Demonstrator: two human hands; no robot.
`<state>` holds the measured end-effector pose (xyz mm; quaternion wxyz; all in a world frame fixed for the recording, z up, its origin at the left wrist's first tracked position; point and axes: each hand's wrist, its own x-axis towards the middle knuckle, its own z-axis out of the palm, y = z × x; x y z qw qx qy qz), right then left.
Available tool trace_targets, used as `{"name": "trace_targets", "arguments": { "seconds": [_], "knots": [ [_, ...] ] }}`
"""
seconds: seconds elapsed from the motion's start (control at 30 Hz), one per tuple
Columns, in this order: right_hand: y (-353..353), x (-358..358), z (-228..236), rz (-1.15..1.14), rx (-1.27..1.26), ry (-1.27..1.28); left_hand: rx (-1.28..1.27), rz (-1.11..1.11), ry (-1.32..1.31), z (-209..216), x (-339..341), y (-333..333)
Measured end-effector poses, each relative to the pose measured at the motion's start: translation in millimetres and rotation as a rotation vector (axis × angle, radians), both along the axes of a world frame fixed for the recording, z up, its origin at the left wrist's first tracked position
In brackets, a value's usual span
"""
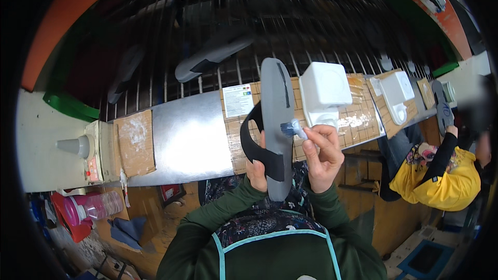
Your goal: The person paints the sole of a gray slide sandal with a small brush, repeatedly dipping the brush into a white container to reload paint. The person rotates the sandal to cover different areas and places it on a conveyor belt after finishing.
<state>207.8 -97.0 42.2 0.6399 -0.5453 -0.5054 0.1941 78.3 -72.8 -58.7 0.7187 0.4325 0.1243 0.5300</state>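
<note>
My left hand [257, 177] grips a grey sandal sole [280, 155] by its side, under a wide black strap [249, 142]. The sole stands nearly upright in front of me, with a dark line or slot along its upper part. Between the thumb and fingers of my right hand [323, 159] is a small brush [291, 128] with a dark, wet-looking head and a pale handle. Its bristles touch or nearly touch the sole's right part; which of these I cannot tell. Behind it, a white box-shaped container [326, 85] stands on the bench.
Beyond the metal bench [181, 140] runs a dark rack of bars with a grey sole [215, 54] lying on it. Cardboard [134, 140] covers the bench at left. A pink-lidded bottle [101, 206] is below. At right, a person in yellow [438, 181] holds another sole [442, 109].
</note>
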Motion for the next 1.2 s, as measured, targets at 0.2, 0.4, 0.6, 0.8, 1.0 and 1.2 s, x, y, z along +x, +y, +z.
{"name": "trace_targets", "arguments": {
  "seconds": [0.2,0.4,0.6,0.8,1.0,1.2],
  "knots": [
    [10,-12,-3,0.037,-0.066,0.066,0.202,0.089,0.149,-3,-14,-3],
    [24,-7,6,0.043,-0.048,0.034,0.313,0.127,0.251,-1,-23,2],
    [33,8,19,0.049,-0.053,-0.006,0.531,0.179,0.272,-8,-28,12],
    [41,28,28,0.029,-0.05,-0.133,0.62,0.17,0.294,-4,-36,21],
    [42,51,32,0.01,-0.014,-0.252,0.638,0.092,0.338,1,-43,27],
    [43,67,33,0.059,0.101,-0.413,0.827,0.145,0.367,-4,-54,33]
  ]
}}
